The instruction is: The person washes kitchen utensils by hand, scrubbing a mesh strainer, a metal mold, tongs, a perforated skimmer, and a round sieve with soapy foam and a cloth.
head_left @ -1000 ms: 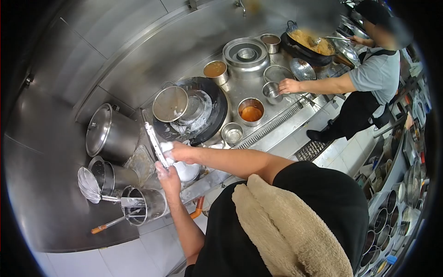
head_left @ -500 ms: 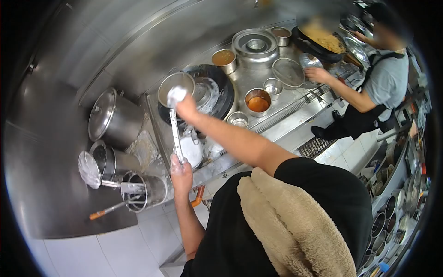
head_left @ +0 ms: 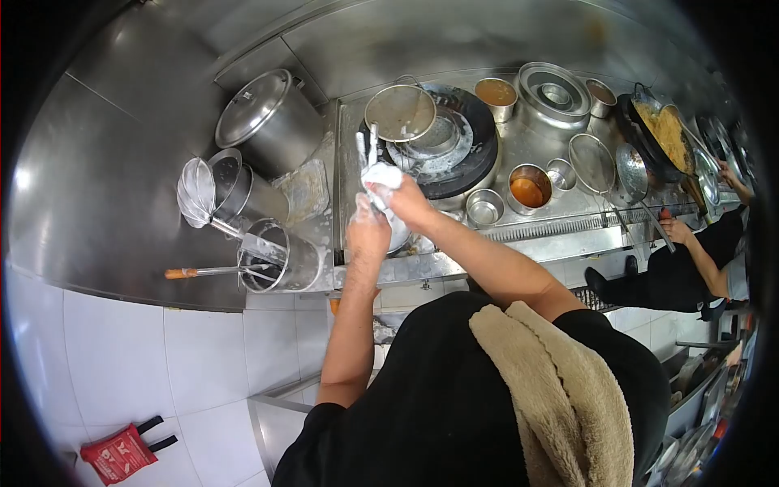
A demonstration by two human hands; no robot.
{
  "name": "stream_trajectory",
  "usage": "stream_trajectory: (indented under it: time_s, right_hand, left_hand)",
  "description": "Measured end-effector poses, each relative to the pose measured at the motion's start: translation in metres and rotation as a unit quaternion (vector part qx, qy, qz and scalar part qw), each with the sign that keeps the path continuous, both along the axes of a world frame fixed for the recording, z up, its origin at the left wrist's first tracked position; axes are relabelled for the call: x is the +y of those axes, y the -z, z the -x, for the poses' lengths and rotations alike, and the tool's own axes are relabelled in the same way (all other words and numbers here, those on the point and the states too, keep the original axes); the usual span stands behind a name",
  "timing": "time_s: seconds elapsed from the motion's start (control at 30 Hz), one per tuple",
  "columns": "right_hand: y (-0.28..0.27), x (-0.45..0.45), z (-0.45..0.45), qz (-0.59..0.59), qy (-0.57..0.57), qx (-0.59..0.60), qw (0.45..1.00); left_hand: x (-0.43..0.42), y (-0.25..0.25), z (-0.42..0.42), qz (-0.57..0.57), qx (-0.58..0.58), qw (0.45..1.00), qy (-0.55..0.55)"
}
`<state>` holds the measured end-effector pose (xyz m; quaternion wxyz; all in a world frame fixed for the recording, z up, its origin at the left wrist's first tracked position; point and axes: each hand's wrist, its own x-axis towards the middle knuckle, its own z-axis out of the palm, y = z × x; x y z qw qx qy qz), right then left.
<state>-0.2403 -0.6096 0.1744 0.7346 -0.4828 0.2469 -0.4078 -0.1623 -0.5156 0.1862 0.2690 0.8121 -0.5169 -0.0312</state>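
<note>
My left hand (head_left: pixel 367 233) is closed around the lower end of a pair of metal tongs (head_left: pixel 362 149), whose two foam-streaked arms point up toward the stove. My right hand (head_left: pixel 406 203) is wrapped around a white, sudsy scrubbing pad (head_left: pixel 381 174), which presses against the tongs just above my left hand. Whether the pad is sponge or cloth is hidden by foam. Behind my hands sits a black wok (head_left: pixel 483 134) with suds in it, and a round mesh strainer (head_left: pixel 400 112) rests over its left rim. Partly hidden below my hands is a pale round vessel (head_left: pixel 398 235).
At left stand a lidded stockpot (head_left: pixel 276 122) and a metal bucket (head_left: pixel 300 260) with a foamy whisk (head_left: pixel 197 193) across it. Sauce pots (head_left: pixel 530 188) and another strainer (head_left: pixel 592 164) line the counter. A co-worker's hand (head_left: pixel 676 231) is at far right. A red pouch (head_left: pixel 118 454) lies lower left.
My right hand has moved down the tongs with the pad, closer to my left hand. Both tong arms now show. My view has swung left, and the co-worker's hand has moved off the ladle bowl.
</note>
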Motion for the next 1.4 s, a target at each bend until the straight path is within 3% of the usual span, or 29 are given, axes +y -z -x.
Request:
stream_trajectory:
  time_s: [0.07,0.13,0.27,0.4,0.5,0.57,0.67,0.73,0.77,0.83,0.87,0.93,1.03,1.07,1.13,1.23,1.4]
  right_hand:
    - [-0.002,-0.021,0.006,-0.102,-0.001,-0.056,0.993]
    - [-0.02,-0.049,0.016,-0.074,0.057,-0.028,0.995]
    - [-0.032,-0.068,0.015,-0.051,0.047,-0.048,0.996]
    - [-0.031,-0.073,0.007,-0.137,0.039,-0.119,0.983]
    - [-0.026,-0.066,0.0,-0.094,0.089,-0.119,0.984]
    - [-0.026,-0.051,0.001,-0.061,0.105,-0.102,0.987]
    - [-0.014,-0.046,0.0,-0.038,0.085,-0.113,0.989]
    - [-0.024,-0.03,0.006,-0.018,0.075,-0.032,0.996]
    - [-0.03,-0.017,0.011,0.013,0.058,0.027,0.998]
    - [-0.023,0.004,0.015,0.08,-0.008,0.137,0.987]
    - [-0.005,0.013,0.008,0.256,0.055,0.081,0.962]
    - [-0.005,0.018,0.01,0.33,0.083,0.107,0.934]
    - [-0.023,-0.001,0.007,0.077,-0.012,0.143,0.987]
    - [-0.019,-0.022,-0.003,0.235,0.09,0.082,0.964]
    - [-0.038,-0.051,-0.014,0.077,0.103,0.027,0.991]
    - [-0.036,-0.049,-0.021,0.022,0.095,-0.048,0.994]
    - [-0.009,0.012,-0.008,-0.019,-0.029,0.07,0.997]
  left_hand:
    - [0.003,0.024,0.001,0.027,-0.003,0.999,0.03]
    - [0.012,0.025,0.015,0.028,0.041,0.997,0.056]
    - [0.014,0.022,0.02,0.07,0.057,0.992,0.086]
    - [0.014,0.003,0.02,0.041,0.101,0.992,0.065]
    - [0.009,0.012,0.009,0.128,0.138,0.972,0.141]
    - [0.013,-0.019,0.02,0.099,0.411,0.901,0.095]
    - [0.004,-0.011,0.018,0.133,0.635,0.76,0.031]
    - [0.001,0.01,0.006,0.112,0.711,0.694,0.009]
    - [-0.001,0.02,0.002,0.099,0.713,0.694,0.011]
    - [-0.013,0.012,0.007,0.139,0.69,0.703,-0.098]
    - [-0.016,0.009,0.01,0.159,0.677,0.702,-0.152]
    - [-0.018,0.021,0.006,0.162,0.688,0.697,-0.119]
    - [-0.014,0.023,0.008,0.135,0.728,0.661,-0.126]
    - [-0.012,0.025,0.011,0.128,0.704,0.689,-0.116]
    - [-0.009,0.032,0.016,0.116,0.654,0.741,-0.093]
    - [-0.007,0.026,0.002,0.087,0.628,0.767,-0.1]
    - [-0.015,0.021,-0.012,0.125,0.646,0.744,-0.12]
